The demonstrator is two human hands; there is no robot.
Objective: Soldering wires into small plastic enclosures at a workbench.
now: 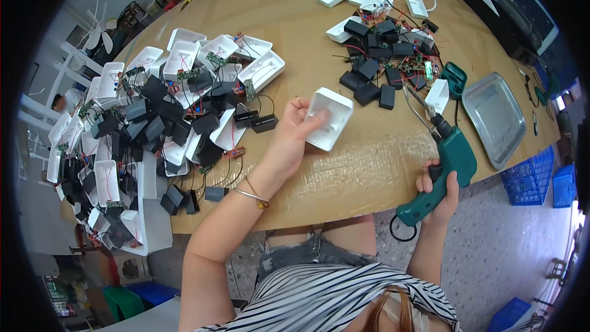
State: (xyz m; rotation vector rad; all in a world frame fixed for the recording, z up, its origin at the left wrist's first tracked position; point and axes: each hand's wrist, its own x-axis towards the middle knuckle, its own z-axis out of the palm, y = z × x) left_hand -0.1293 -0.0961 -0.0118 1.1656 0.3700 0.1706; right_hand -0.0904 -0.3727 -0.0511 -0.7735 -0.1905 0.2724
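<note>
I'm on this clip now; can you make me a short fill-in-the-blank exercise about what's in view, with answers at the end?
1. The left hand holds an open plastic housing coloured ____.
2. The soldering gun in the right hand has a body coloured ____.
3. The metal tray lies nearer to the ____ hand.
4. The shirt is patterned with ____.

Missing words: white; green; right; stripes.

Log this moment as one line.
left hand: holds white case | right hand: grips green pistol-grip tool | nearby: black blocks, metal tray
</note>
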